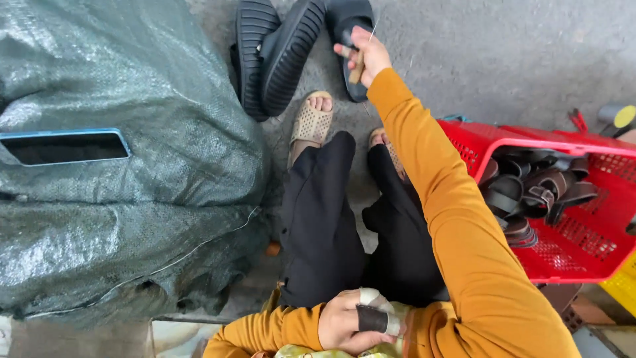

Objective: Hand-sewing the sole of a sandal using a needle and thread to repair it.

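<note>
the right hand is stretched out at about 12 o'clock, its grip closed around a short wooden-handled tool, with what looks like a thin needle or thread rising from the fingertips; which of the two cannot be told. the hand is held against the black shoe soles that lie ribbed side up on the concrete floor, touching the nearest one. the left hand is kept low at 6 o'clock, close to the body, its grip curled shut over a pale bundle in the lap; a black band and pale wrapping are worn on its fingers. what the bundle is cannot be made out.

judged from this, a stitching or piercing step on a sole appears to be in hand, with the thread drawn out at full arm's length. the next move would call for the tool to be brought back in line with the sole's edge and for a steady hold on the work by the left hand.

a red plastic crate of brown sandal straps is set at 3 o'clock, beside the orange sleeve. a large green woven sack fills 9 o'clock, with a phone laid on it. beige sandals are worn on the feet, between the sack and the crate.
</note>
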